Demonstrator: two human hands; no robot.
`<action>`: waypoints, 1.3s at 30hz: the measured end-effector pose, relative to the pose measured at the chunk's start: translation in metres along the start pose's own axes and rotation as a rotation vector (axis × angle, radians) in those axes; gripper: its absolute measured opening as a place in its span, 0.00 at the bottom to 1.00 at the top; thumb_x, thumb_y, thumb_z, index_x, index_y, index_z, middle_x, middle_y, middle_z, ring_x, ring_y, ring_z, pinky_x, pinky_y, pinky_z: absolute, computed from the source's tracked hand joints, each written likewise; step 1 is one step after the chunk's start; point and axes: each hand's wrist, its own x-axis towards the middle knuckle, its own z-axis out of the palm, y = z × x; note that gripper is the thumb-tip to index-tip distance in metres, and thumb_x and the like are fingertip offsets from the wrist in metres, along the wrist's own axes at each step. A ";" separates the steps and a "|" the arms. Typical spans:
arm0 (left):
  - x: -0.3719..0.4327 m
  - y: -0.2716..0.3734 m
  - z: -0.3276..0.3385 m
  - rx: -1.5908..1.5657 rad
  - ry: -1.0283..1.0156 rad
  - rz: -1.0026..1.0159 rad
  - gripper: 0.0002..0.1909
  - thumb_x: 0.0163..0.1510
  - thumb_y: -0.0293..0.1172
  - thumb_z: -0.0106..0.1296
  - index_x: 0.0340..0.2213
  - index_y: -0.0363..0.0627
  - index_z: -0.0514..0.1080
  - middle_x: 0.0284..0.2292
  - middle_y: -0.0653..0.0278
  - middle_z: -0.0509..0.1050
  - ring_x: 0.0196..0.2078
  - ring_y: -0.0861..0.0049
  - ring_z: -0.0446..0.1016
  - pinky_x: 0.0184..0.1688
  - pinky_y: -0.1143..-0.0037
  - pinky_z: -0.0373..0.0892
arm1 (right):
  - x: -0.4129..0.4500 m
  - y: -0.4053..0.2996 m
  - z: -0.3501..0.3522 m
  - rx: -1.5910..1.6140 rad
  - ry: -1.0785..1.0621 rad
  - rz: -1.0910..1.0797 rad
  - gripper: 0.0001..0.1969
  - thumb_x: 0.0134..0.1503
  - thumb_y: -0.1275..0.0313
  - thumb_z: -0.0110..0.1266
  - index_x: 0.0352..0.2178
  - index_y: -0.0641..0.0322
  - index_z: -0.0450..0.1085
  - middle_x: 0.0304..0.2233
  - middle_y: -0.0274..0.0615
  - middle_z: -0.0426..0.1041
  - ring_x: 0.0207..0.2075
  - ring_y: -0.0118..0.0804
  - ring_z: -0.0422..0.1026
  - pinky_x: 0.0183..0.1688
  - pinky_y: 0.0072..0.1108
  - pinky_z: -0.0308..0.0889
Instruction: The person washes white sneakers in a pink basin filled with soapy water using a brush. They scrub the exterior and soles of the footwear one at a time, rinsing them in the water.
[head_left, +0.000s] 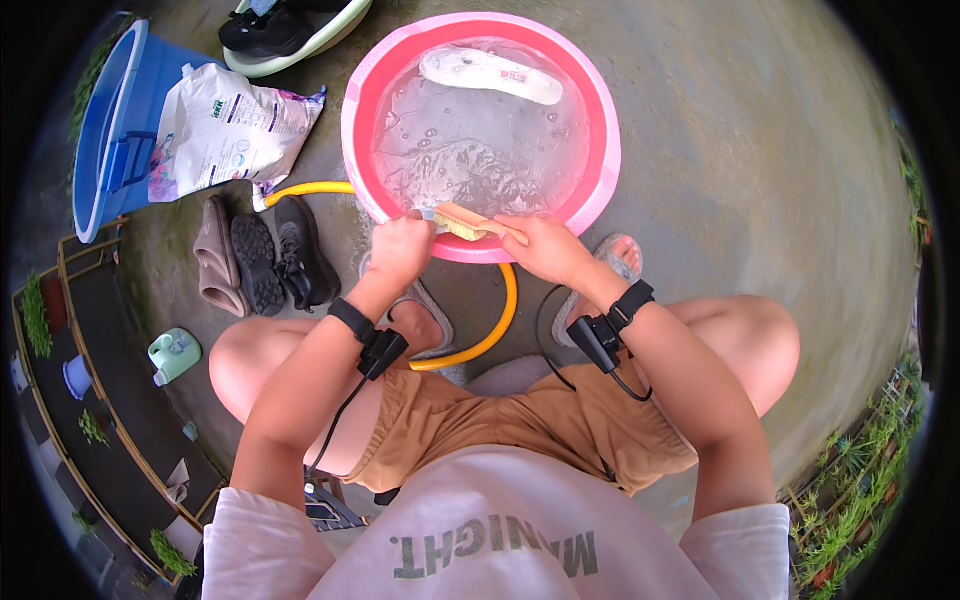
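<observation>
My right hand (546, 244) grips the handle of a wooden scrubbing brush (461, 216) with cream bristles. The brush is over the near rim of a pink plastic basin (609, 161). At the near left of that rim, my left hand (401, 244) is closed around a pale piece (428, 214). Hand and brush hide most of this piece, so I cannot tell what it is. Bubbly, cloudy water (487, 139) lies in the basin. A white shoe insole (491, 75) floats near its far side.
At the left are a blue tub (112, 150), a white printed bag (232, 127), grey slippers (216, 255) and black shoes (304, 251). A pale green basin (330, 41) holds dark shoes. A yellow hose (491, 337) curves between my feet. A green jug (175, 355) stands by my left knee.
</observation>
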 end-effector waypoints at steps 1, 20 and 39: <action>0.000 0.000 0.001 0.001 0.000 -0.002 0.06 0.52 0.36 0.58 0.30 0.51 0.81 0.28 0.59 0.76 0.30 0.59 0.79 0.32 0.63 0.74 | -0.001 -0.002 0.000 -0.064 -0.018 0.019 0.17 0.59 0.63 0.50 0.47 0.56 0.74 0.31 0.56 0.78 0.36 0.59 0.77 0.42 0.43 0.71; -0.002 0.002 -0.010 -0.041 0.001 0.005 0.06 0.53 0.30 0.52 0.27 0.44 0.77 0.29 0.55 0.76 0.32 0.58 0.80 0.33 0.61 0.76 | 0.011 -0.007 -0.017 -0.264 0.205 0.333 0.20 0.63 0.64 0.46 0.52 0.63 0.70 0.34 0.68 0.75 0.39 0.63 0.76 0.41 0.46 0.71; 0.017 0.013 0.001 -1.737 0.212 -0.634 0.10 0.64 0.29 0.39 0.45 0.38 0.65 0.45 0.57 0.71 0.51 0.66 0.71 0.57 0.62 0.67 | 0.020 0.011 -0.047 1.310 -0.178 0.497 0.18 0.72 0.58 0.35 0.53 0.58 0.63 0.27 0.31 0.64 0.16 0.17 0.51 0.19 0.14 0.50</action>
